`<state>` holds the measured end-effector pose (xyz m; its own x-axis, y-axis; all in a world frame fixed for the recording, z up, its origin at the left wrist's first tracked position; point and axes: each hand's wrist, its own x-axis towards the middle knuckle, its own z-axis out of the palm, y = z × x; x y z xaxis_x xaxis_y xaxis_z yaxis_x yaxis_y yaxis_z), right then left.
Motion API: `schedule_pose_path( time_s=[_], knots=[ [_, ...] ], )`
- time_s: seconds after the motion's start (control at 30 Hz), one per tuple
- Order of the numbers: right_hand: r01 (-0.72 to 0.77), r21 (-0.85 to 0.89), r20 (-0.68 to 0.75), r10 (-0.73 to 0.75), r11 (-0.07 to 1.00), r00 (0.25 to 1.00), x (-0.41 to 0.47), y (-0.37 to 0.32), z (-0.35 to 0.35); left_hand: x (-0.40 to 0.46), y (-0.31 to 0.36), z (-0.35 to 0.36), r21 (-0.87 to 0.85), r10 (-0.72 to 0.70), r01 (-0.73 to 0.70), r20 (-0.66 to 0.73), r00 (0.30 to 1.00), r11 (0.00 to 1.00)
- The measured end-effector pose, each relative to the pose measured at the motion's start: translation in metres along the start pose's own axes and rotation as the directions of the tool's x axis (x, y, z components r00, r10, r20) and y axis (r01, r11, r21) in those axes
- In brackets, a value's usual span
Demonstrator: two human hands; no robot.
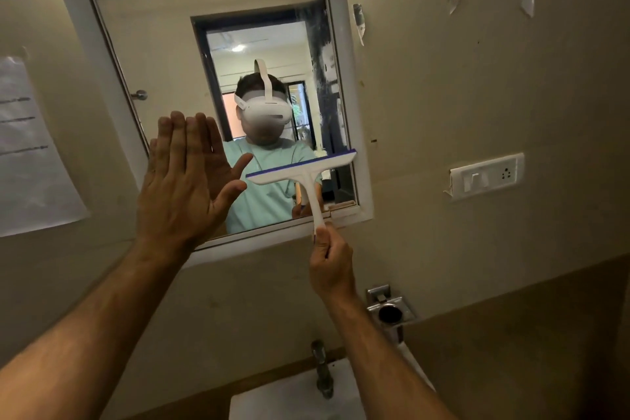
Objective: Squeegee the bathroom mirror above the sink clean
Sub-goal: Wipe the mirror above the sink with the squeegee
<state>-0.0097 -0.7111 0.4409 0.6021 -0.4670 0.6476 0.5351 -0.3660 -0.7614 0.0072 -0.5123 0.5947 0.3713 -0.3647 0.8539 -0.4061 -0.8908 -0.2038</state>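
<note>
My right hand (329,257) grasps the squeegee (303,170) handle's tip; left hand (184,181), released, lies flat on the mirror (163,44). I'd expect palm smudges, blade tilt, streaks.

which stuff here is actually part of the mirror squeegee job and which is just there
Part of the job:
squeegee
mirror
right hand, gripping the squeegee handle
left hand, flat by the mirror

Just there:
switch plate
tap
paper notice
sink
</note>
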Motion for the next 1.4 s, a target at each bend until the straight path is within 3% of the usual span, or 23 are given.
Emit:
schedule_pose_path(
  time_s=[0.6,0.8,1.07,1.4],
  knots=[
    [-0.096,-0.139,-0.048,0.09,0.986,0.995,-0.063,0.046,-0.014,-0.027,0.01,0.003,-0.051,0.009,-0.009,0.009,1.0,0.999],
    [-0.087,-0.01,-0.04,0.087,0.996,0.995,-0.057,0.021,-0.01,-0.029,0.007,-0.002,-0.046,0.01,-0.008,0.035,0.999,0.999],
    [-0.109,0.147,0.121,0.091,0.983,0.988,-0.032,-0.011,-0.005,-0.026,0.004,-0.006,-0.035,0.004,-0.004,0.018,1.0,0.999],
    [-0.355,0.195,0.236,0.308,0.914,0.922,-0.082,0.037,-0.028,-0.033,0.002,-0.001,-0.033,0.015,-0.014,0.028,0.999,0.999]
  ],
)
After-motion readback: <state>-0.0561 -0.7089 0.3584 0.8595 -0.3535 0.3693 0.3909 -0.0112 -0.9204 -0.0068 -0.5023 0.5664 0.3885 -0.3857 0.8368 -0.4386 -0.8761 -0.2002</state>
